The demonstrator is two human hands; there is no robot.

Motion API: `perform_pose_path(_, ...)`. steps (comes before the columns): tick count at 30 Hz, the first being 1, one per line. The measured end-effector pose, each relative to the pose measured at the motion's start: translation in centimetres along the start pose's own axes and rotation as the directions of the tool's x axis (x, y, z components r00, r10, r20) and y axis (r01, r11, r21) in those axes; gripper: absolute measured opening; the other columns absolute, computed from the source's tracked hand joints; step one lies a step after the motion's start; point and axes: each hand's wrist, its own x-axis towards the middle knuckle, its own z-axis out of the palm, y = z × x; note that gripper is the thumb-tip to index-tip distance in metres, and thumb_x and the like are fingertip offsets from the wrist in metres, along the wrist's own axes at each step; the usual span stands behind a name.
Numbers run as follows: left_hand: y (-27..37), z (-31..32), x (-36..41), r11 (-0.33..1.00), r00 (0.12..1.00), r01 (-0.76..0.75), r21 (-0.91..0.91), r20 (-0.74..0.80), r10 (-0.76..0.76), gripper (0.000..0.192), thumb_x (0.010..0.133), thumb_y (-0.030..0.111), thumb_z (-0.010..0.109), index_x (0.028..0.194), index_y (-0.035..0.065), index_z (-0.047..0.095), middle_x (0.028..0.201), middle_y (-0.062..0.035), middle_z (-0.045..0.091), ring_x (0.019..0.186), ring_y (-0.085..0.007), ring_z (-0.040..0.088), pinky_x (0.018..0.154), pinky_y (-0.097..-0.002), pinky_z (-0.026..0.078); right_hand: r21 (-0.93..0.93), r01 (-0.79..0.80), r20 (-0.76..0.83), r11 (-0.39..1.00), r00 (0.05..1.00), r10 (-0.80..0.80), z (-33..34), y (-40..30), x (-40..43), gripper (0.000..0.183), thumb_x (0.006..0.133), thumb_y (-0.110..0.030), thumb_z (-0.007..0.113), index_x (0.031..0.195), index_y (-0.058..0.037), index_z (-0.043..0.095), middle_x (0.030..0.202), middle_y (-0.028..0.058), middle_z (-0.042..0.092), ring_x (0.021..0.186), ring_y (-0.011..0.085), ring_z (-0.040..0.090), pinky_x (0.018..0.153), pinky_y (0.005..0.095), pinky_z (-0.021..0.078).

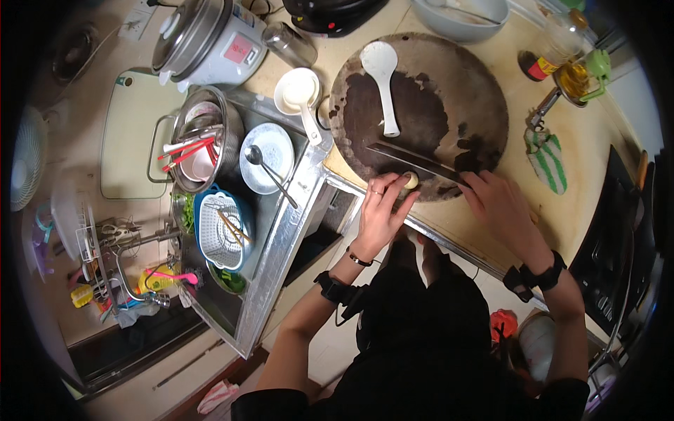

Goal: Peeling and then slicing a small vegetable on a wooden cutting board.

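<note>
My left hand point(383, 208) is at the near edge of a round, wet-stained chopping board point(474, 94). Its fingertips hold a small pale, rounded piece of food point(410, 180), too small to identify. In my right hand point(497, 202) is the handle of a kitchen knife, largely covered by the fingers. The knife blade point(421, 162) reaches left across the board, just beyond the pale piece; whether they touch I cannot tell. A white rice paddle point(383, 79) lies farther back on the board.
Left of the board are a white ladle point(309, 118) on a small bowl and a plate point(268, 176) with a spoon. A steel colander point(224, 152) of dishes and a blue basket point(197, 221) stand by the sink. At right lie a striped cloth point(545, 160) and a black stove point(605, 252).
</note>
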Motion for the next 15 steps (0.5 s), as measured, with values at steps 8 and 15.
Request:
perform_pose_path(8, -1.5, 1.6, -2.3, 1.000, 0.997, -0.014, -0.021, -0.070, 0.013, 0.019, 0.065, 0.002, 0.070, 0.084, 0.0015, 0.065, 0.091, -0.0094, 0.058, 0.082, -0.0288, 0.054, 0.073, -0.0361, 0.046, -0.147, 0.066, 0.115, 0.987, 0.992, -0.049, 0.5, -0.1, -2.4, 0.036, 0.076, -0.017, 0.060, 0.112, -0.0108, 0.054, 0.079, 0.0069, 0.053, 0.061, 0.0255, 0.057, 0.050, 0.0363, 0.0410)
perform_pose_path(15, -2.4, 1.7, -3.7, 0.998, 0.997, -0.049, 0.039, -0.055, 0.051, 0.019, 0.065, 0.001, 0.068, 0.084, 0.0023, 0.066, 0.088, -0.0099, 0.058, 0.078, -0.0304, 0.055, 0.073, -0.0380, 0.046, -0.208, 0.129, 0.110, 0.970, 0.988, -0.108, -0.8, -1.2, -2.8, 0.037, 0.074, -0.014, 0.059, 0.110, -0.0083, 0.055, 0.077, 0.0060, 0.050, 0.058, 0.0201, 0.057, 0.049, 0.0321, 0.0428)
